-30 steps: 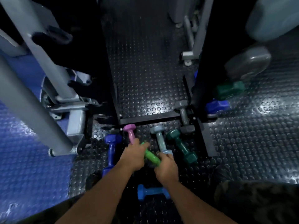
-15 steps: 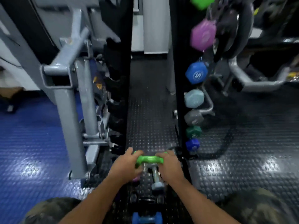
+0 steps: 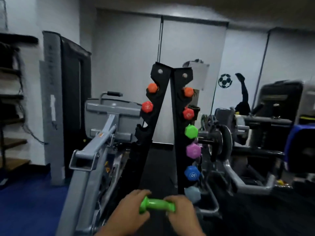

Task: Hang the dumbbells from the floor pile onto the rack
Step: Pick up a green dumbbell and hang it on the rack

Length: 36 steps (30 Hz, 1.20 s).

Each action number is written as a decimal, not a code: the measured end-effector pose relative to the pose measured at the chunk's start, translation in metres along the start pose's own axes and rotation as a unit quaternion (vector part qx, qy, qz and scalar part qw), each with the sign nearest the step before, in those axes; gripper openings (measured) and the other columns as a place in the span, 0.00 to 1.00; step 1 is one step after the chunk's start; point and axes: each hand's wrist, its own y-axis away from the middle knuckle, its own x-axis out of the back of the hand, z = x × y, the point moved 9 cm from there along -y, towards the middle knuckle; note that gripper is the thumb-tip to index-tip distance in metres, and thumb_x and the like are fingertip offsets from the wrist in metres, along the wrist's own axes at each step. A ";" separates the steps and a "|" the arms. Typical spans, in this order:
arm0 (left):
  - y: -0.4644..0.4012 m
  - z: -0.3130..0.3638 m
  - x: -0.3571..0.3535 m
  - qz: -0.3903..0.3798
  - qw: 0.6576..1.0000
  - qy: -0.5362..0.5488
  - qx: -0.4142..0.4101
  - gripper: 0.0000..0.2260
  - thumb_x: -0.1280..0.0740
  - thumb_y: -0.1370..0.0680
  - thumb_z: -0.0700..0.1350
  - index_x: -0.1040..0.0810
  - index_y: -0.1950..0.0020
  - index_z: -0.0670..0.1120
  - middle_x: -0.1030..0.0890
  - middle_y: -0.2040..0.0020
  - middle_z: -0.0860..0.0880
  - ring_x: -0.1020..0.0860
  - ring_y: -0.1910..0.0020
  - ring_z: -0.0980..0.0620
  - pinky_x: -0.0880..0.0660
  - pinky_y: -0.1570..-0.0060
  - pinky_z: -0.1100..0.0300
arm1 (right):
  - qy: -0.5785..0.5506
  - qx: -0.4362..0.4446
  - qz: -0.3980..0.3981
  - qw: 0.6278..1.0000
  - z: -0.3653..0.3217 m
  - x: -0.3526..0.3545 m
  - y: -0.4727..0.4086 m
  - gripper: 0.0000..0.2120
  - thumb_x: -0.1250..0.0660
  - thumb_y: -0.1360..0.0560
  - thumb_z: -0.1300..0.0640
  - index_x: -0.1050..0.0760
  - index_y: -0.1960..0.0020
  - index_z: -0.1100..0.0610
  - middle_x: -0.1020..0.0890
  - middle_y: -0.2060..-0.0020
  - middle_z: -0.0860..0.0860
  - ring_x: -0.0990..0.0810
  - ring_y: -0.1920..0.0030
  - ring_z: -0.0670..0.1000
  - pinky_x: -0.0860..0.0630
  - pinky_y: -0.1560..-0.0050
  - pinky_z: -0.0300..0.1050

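- Here, green dumbbell (image 3: 157, 205) held level and crosswise, low in front of the rack (image 3: 175, 133).
- Left hand (image 3: 131, 210) gripping one end, right hand (image 3: 181, 212) the other, bare handle between.
- Up and ahead, a vacant hook (image 3: 142, 129) on the left rail, level with the hung green dumbbell (image 3: 191, 131); likely target.
- Left hand nearer that side.

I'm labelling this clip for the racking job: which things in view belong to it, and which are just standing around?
Part of the job:
green dumbbell, held by left hand and right hand
rack, with an empty cradle on its left side

Just there:
grey weight machine
plate-loaded machine
football sticker
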 end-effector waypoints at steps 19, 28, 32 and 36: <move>-0.023 0.114 0.218 0.231 0.969 -0.051 -0.067 0.30 0.29 0.28 0.48 0.28 0.25 0.53 0.19 0.42 0.47 0.21 0.43 0.45 0.26 0.44 0.56 | -0.041 0.133 0.182 0.974 -0.169 0.181 -0.021 0.20 0.22 0.32 0.59 0.16 0.42 0.45 0.16 0.53 0.47 0.18 0.55 0.50 0.24 0.54 0.42; -0.051 0.081 0.284 0.302 0.946 0.119 -0.013 0.29 0.22 0.27 0.42 0.23 0.27 0.51 0.18 0.44 0.53 0.18 0.48 0.52 0.22 0.43 0.57 | -0.146 0.188 0.203 0.950 -0.215 0.200 -0.025 0.29 0.19 0.30 0.58 0.22 0.30 0.48 0.18 0.48 0.49 0.20 0.52 0.48 0.27 0.51 0.37; -0.079 0.049 0.283 0.282 0.943 0.174 -0.010 0.26 0.22 0.26 0.38 0.21 0.30 0.53 0.15 0.45 0.53 0.16 0.47 0.50 0.19 0.40 0.47 | -0.172 0.204 0.200 0.943 -0.220 0.183 -0.032 0.34 0.18 0.29 0.58 0.25 0.26 0.50 0.20 0.42 0.47 0.20 0.47 0.50 0.24 0.43 0.42; -0.111 0.022 0.268 0.248 0.931 0.268 -0.007 0.26 0.26 0.23 0.33 0.23 0.27 0.48 0.15 0.41 0.48 0.17 0.46 0.50 0.20 0.38 0.47 | -0.194 0.221 0.228 0.928 -0.214 0.158 -0.045 0.34 0.18 0.29 0.58 0.25 0.26 0.52 0.21 0.39 0.45 0.22 0.41 0.44 0.29 0.37 0.29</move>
